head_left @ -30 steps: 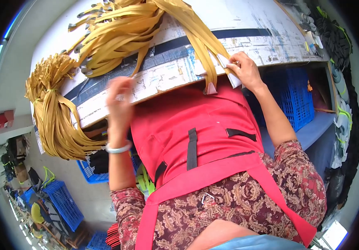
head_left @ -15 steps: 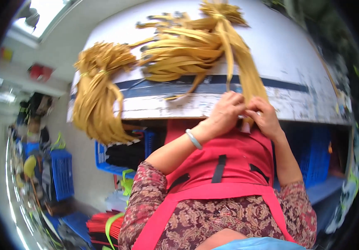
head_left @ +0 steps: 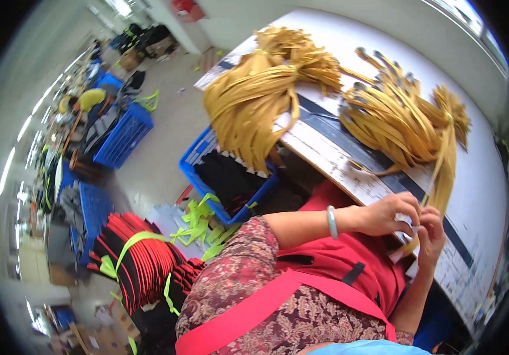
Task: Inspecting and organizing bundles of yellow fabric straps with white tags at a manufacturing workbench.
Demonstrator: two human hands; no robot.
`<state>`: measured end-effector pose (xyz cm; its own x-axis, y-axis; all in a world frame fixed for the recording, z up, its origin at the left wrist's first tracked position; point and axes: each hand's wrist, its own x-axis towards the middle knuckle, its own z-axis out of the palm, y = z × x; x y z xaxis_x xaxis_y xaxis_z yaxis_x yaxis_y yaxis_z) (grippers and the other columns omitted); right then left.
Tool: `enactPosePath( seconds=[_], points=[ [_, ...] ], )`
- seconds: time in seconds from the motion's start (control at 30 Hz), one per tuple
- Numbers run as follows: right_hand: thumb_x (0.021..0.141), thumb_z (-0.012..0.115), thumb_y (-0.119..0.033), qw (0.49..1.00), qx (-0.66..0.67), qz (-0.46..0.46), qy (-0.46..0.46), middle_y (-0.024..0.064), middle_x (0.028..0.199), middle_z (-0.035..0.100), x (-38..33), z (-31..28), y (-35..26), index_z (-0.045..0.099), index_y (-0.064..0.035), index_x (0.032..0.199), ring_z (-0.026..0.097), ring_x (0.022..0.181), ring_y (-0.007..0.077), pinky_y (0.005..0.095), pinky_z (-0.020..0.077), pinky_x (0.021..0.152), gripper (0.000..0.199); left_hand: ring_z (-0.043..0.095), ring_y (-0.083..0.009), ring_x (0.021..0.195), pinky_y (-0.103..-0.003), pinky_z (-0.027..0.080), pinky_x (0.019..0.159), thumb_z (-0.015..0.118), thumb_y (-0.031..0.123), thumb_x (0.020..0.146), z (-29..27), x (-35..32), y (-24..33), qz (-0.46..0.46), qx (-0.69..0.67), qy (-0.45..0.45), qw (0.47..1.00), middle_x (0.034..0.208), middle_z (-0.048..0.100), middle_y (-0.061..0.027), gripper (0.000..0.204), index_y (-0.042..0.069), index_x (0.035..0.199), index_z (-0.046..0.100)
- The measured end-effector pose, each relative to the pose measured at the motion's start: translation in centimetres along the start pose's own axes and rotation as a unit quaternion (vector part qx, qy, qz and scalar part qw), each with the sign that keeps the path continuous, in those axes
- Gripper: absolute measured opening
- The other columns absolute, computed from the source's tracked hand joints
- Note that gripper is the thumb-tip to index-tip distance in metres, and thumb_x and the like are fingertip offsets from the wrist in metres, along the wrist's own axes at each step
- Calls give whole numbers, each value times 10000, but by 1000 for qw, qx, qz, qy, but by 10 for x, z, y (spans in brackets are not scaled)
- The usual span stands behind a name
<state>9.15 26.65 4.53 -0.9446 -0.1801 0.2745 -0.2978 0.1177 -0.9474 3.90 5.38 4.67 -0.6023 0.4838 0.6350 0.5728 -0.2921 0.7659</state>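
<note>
Golden-yellow straps (head_left: pixel 442 177) drawn from a tied bundle to the table edge.
Flat and narrow, the straps are gathered near one end of the bundle (head_left: pixel 390 127), whose loose, grey-tipped strands are spread across the white table (head_left: pixel 476 183). The lower stretch is partly covered by the left hand (head_left: pixel 389 214) and right hand (head_left: pixel 432 236); one pale-tipped end is left hanging below.

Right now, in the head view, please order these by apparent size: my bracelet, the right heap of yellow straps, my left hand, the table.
Largest to smallest:
1. Table
2. Right heap of yellow straps
3. Left hand
4. Bracelet
</note>
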Motion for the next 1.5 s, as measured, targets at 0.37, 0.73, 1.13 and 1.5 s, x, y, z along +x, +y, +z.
enactPosePath(
  seconds=[0.37,0.73,1.13,1.5],
  points=[
    [834,681,-65,987,-4,93,-128,11,863,511,49,-1,-18,565,-44,843,510,699,70,199,438,609,118,663,-113,781,-243,529,768,784,-36,722,-23,9,-39,-222,-290,-54,929,820,718,-59,131,-23,832,714],
    [894,676,-76,991,24,135,0,0,748,610,42,15,14,571,-44,837,563,622,80,216,457,579,125,661,-172,735,-290,516,675,710,-10,769,-13,9,-31,-232,-194,55,952,773,671,-82,89,1,795,626],
    [987,598,-144,997,-39,33,60,27,816,621,24,30,32,611,-26,961,563,647,73,220,465,586,121,656,-171,773,-290,539,654,675,-61,771,-35,-8,-38,-236,-72,-12,969,897,599,-91,97,-11,844,635],
    [987,615,-222,986,-63,100,118,-11,698,564,-1,42,33,556,-51,820,485,571,44,202,375,519,246,592,-385,814,-444,475,688,591,6,828,-8,-37,-34,-85,165,-11,983,873,575,-145,54,32,851,549]
  ],
)
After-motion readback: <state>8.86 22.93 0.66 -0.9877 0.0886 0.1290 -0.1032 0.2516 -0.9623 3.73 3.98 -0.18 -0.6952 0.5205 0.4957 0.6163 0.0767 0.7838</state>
